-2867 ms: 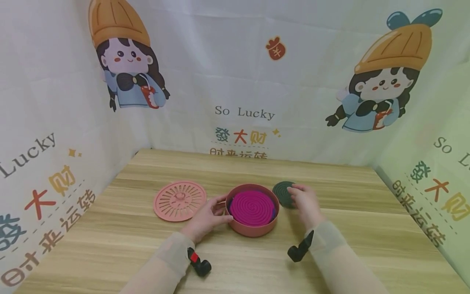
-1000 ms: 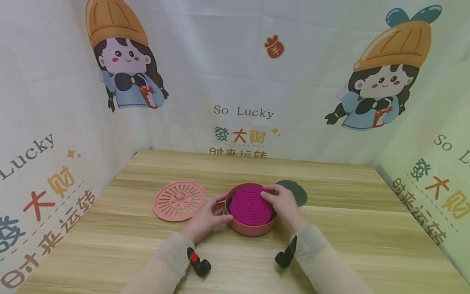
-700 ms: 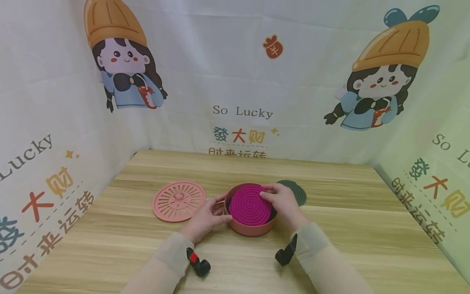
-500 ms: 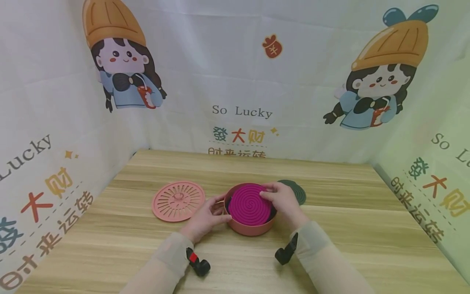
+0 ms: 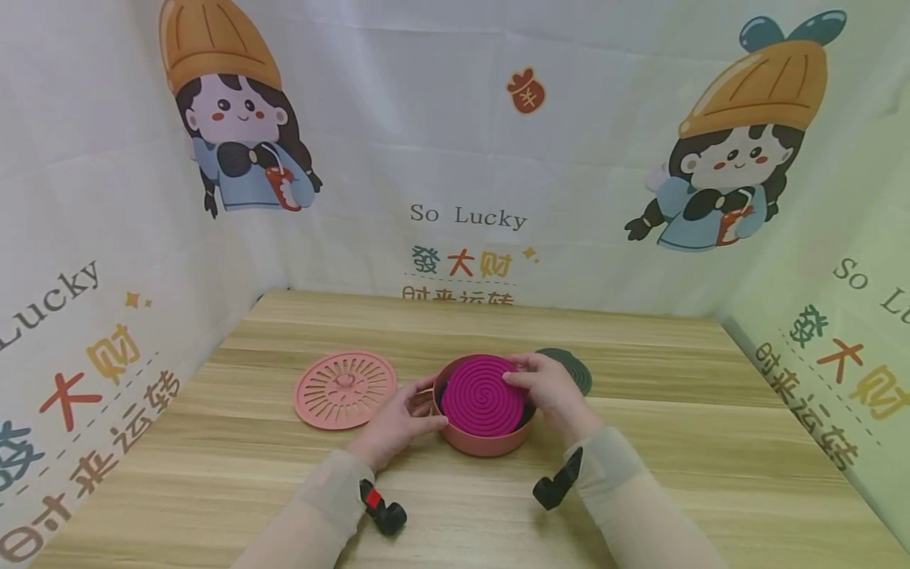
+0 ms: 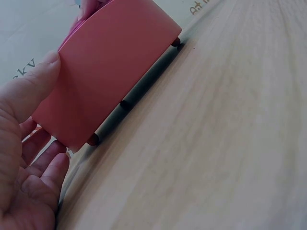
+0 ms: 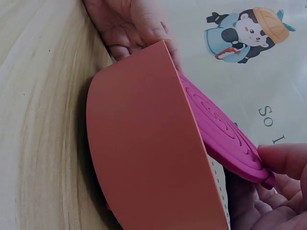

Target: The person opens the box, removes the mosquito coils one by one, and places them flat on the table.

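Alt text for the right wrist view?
Right hand pinches the edge of a magenta spiral coil, tilted up from a round orange container on a wooden table; left hand grips the container's far side.

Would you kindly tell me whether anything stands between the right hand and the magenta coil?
Nothing visible does: the right hand pinches the magenta coil by its edge, which is tilted up above the rim of the pink box.

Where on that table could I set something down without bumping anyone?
The wooden table is bare right of the green coil and right sleeve, left of the pink lid, and along the back before the curtain. It's crowded mid-table: the left hand grips the reddish box, the right hand pinches the magenta coil, with lid and green coil close by.
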The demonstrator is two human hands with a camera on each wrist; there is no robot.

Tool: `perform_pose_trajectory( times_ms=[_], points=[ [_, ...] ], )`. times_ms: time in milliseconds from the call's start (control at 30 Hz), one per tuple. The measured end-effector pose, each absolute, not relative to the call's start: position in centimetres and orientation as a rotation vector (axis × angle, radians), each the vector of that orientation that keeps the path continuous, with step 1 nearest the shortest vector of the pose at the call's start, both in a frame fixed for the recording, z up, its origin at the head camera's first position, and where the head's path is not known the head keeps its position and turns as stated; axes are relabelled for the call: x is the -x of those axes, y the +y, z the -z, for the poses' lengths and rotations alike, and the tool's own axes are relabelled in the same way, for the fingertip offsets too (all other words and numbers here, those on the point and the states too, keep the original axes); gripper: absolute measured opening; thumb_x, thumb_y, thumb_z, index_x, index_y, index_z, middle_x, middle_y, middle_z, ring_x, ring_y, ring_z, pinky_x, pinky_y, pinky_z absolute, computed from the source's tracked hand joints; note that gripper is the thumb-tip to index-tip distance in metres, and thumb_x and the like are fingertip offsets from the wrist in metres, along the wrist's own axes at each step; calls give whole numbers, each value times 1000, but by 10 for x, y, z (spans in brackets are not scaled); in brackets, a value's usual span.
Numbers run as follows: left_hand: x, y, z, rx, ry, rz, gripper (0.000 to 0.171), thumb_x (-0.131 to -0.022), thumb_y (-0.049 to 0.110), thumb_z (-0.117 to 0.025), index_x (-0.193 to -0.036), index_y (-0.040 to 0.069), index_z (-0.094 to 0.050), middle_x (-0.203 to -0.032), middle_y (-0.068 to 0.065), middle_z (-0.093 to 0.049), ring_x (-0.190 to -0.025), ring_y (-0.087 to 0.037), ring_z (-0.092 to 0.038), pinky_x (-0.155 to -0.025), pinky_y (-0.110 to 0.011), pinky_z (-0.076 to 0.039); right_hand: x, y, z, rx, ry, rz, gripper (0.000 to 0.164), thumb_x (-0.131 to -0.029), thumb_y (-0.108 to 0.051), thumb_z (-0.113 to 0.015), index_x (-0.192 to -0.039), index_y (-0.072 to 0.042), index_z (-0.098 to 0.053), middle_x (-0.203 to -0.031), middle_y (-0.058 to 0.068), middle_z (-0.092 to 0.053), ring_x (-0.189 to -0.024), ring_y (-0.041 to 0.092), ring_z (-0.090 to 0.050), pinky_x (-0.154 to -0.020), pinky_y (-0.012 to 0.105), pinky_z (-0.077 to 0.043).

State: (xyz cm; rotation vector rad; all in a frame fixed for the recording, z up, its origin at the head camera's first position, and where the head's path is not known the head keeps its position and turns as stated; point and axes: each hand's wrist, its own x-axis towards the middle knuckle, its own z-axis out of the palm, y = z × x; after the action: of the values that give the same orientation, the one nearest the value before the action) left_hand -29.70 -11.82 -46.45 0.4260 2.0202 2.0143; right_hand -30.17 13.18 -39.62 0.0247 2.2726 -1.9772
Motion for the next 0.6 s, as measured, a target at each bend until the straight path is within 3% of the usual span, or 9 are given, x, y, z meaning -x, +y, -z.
perform_pose_trajectory(
  times_ms=[300, 600],
  points=[
    [297, -119, 465, -440, 2012, -2023, 76, -82, 7, -76, -146, 6, -36, -149, -17, -37, -137, -31, -36, -102, -32, -43, 302, 132, 397, -24, 2137, 2018, 48, -87, 6, -60, -134, 2, -51, -90, 6, -65, -64, 10, -62, -56, 24, -55],
    [296, -119, 463, -425, 2017, -2017, 76, -81, 8, -77, -146, 6, -36, -148, -19, -39, -136, -32, -38, -101, -33, -44, 302, 135, 401, -47, 2085, 2082, 42, -86, 7, -59, -127, 4, -49, -87, 5, -64, -62, 11, -60, -54, 22, -54]
  ],
)
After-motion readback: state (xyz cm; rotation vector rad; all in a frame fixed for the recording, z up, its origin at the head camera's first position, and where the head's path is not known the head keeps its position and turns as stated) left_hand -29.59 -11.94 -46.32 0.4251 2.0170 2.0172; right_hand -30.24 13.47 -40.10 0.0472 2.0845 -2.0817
